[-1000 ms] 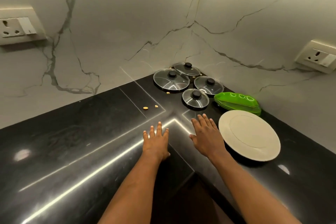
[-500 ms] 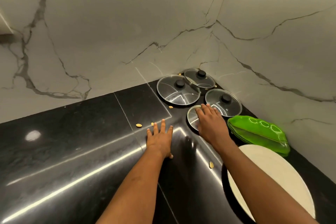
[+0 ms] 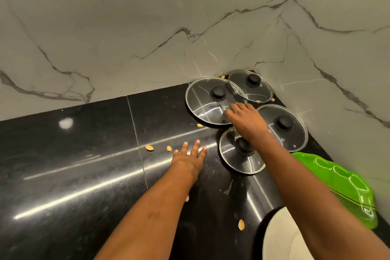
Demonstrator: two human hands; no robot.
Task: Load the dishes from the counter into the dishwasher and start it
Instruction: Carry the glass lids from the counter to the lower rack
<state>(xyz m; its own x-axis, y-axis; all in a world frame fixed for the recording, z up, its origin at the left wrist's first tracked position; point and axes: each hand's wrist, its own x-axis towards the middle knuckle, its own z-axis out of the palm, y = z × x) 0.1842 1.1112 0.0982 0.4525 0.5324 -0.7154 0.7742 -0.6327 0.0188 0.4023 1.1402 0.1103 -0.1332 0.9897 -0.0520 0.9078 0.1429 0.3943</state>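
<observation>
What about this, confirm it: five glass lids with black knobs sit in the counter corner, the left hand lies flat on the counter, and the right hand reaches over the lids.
The count is wrong: the head view shows four glass lids, not five. The rest holds: left hand flat on the counter, right hand reaching over the lids.

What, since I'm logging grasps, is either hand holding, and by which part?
Nothing plainly. The left hand lies flat on the counter; the right hand reaches onto the largest glass lid near its rim.
</observation>
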